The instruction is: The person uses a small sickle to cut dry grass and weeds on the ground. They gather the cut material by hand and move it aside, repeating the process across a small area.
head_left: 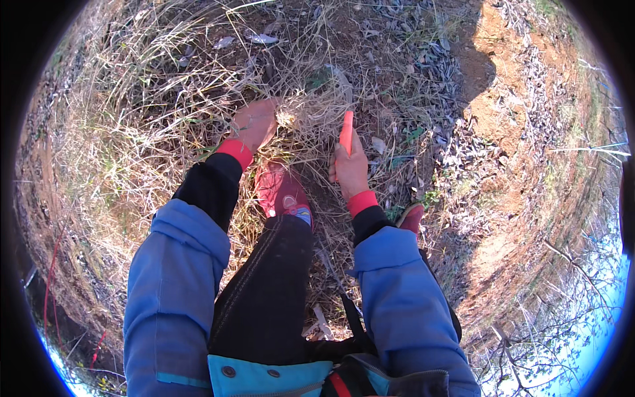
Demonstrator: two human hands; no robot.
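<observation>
Gripping a dry grass tuft point(301, 116) in my left hand point(254, 124), fingers closed on it, I held the red-handled sickle point(346, 129) clamped in my right hand point(349, 169); cutting was in hand, needing a careful pull of the blade at the base.

Red handle point(346, 131), blue sleeves point(175, 264), seemingly straw-coloured grass point(132, 99).

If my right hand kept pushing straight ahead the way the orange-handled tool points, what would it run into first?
Most likely the dry grass clump directly ahead. The right hand grips the orange-handled tool, aimed up the picture into that tuft, which the left hand grasps beside it. Depth is unclear; the blade is hidden among the stalks.
</observation>
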